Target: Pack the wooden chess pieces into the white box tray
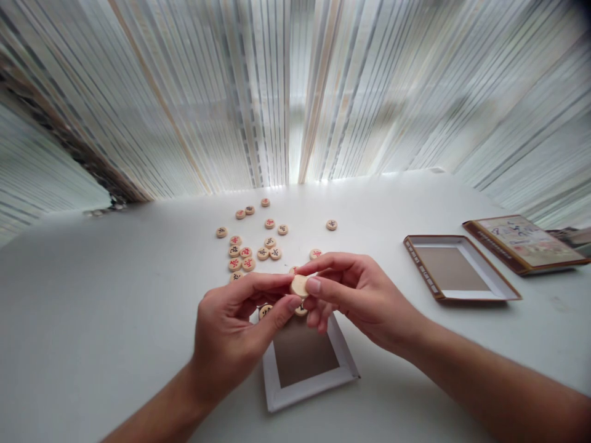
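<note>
Between the fingertips of both hands is a round wooden xiangqi piece (300, 285), its plain pale face turned toward me. My left hand (244, 317) pinches it from the left with thumb and forefinger. From the right, my right hand (355, 292) grips it the same way. Underneath lies an open shallow box (312, 389) with white walls and a brown floor. Another piece (301, 309) with a dark mark shows below the held one, partly behind my fingers. One more piece (265, 311) peeks out past my left hand near the box's far corner.
Several pieces with red or black characters (248, 263) lie beyond my hands. A lone piece (331, 225) sits farther right. At the right of the white table (138, 295) are an open box half (462, 296) and a printed box (526, 240). A striped curtain (258, 92) hangs behind.
</note>
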Demonstrator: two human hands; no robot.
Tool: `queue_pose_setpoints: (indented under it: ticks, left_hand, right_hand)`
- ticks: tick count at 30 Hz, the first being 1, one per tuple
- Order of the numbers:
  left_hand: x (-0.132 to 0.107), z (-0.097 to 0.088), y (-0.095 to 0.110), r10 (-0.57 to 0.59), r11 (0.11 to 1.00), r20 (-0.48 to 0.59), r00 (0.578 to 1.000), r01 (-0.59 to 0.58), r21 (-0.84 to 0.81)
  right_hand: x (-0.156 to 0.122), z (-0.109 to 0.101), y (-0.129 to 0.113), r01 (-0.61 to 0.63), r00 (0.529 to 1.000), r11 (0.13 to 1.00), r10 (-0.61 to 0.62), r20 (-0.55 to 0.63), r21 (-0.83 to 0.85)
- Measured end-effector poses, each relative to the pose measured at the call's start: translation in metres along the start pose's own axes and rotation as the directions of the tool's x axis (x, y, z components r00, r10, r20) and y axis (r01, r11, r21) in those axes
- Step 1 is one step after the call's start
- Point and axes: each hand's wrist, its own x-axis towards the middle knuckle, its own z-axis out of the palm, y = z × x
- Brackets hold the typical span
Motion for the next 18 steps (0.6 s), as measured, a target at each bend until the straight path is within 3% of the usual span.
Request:
queue_pose_setpoints:
  ticks: [5,10,18]
  left_hand:
    - [0.0006,0.0005,0.0005,-0.061,0.996,0.019,0.998,0.062,-0.065]
    - [0.0044,0.0018,0.0021,-0.135,0.976,0.066,0.989,0.144,-0.165]
    - [0.0072,0.003,0.0041,-0.174,0.939,0.088,0.981,0.192,-0.285]
  right_hand:
    - [0.0,0.0021,-0.0021,0.034,0.999,0.999,-0.033,0.036,-0.021]
    - [-0.0008,0.0033,-0.0038,0.03,1.0,0.998,-0.031,-0.003,-0.06]
    - [0.0001,-0.0001,-0.0018,0.019,0.999,1.0,-0.019,0.028,-0.009]
